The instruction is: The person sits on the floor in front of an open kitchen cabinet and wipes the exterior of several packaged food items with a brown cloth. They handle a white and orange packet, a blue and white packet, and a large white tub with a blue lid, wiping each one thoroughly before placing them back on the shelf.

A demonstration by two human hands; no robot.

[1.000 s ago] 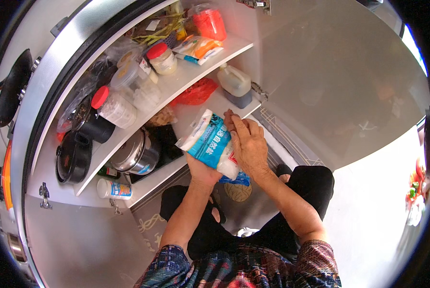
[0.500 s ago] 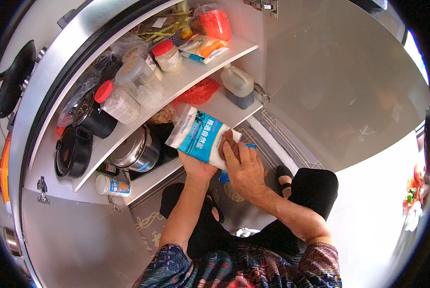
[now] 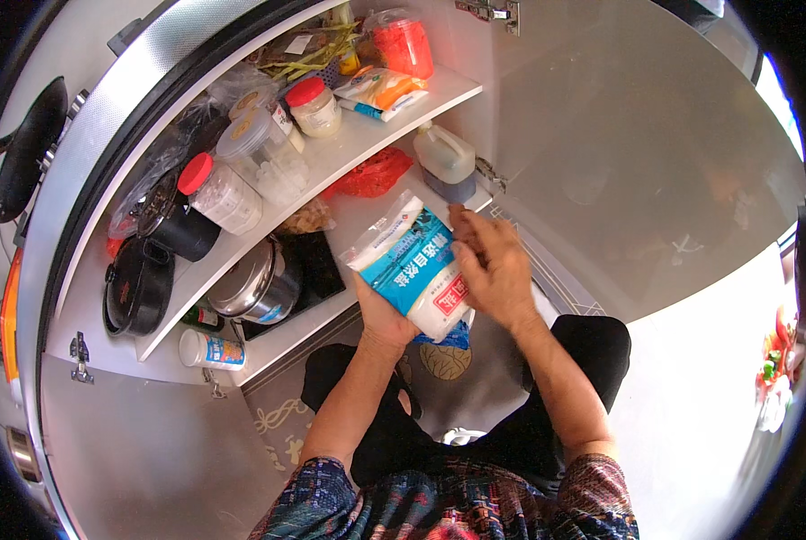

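Observation:
My left hand (image 3: 380, 310) grips a white and blue plastic bag of salt (image 3: 414, 265) from below and its left side, tilted in front of the cabinet. A second, blue plastic packet (image 3: 452, 335) shows under its lower end; whether it is held with the bag I cannot tell. At the bag's upper right side is my right hand (image 3: 495, 270), fingers curled and slightly blurred. A small brown piece, seemingly a cloth (image 3: 458, 214), sticks out at its fingertips; most of it is hidden.
An open cabinet's upper shelf (image 3: 461, 87) holds red-lidded jars (image 3: 313, 106), a lidded clear container (image 3: 263, 148) and dark pots (image 3: 139, 283). Below are a steel pot (image 3: 257, 283), a white canister (image 3: 212, 348), a red bag (image 3: 374, 173) and a jug (image 3: 445, 162). The open door (image 3: 637, 153) spans the right.
The bag has moved a little right and down, uncovering its red-printed end. My right hand has slid from that end up to its upper right side, with the brown piece.

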